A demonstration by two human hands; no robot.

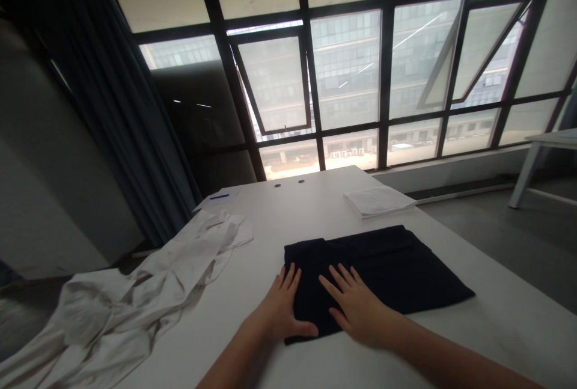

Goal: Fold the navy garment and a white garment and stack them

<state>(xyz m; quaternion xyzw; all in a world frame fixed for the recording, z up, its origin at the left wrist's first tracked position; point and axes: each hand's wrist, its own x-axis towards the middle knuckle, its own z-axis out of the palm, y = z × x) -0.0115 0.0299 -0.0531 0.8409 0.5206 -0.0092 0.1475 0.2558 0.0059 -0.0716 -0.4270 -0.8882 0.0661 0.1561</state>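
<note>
Dark folded cloth (396, 266) lies under spread hands (280, 309) (360, 312), white tabletop (259, 263) showing beyond its left and right edges.

This looks like an office room: 2 white tables (270, 220), a blue pen (219, 197) on paper (232, 199), a long curtain (124, 112), big windows (345, 100) facing another building (419, 64).

White table (265, 232): beneath the left hand (282, 311) and right hand (358, 308).
Dark folded cloth (396, 269): flat under both hands.
Pale crumpled garment (169, 278): left of the left hand.
White folded cloth (381, 199): beyond the right hand.
Paper (232, 198): well beyond the left hand, leftward.
Two dark discs (301, 181): far beyond both hands, perhaps inset.
</note>
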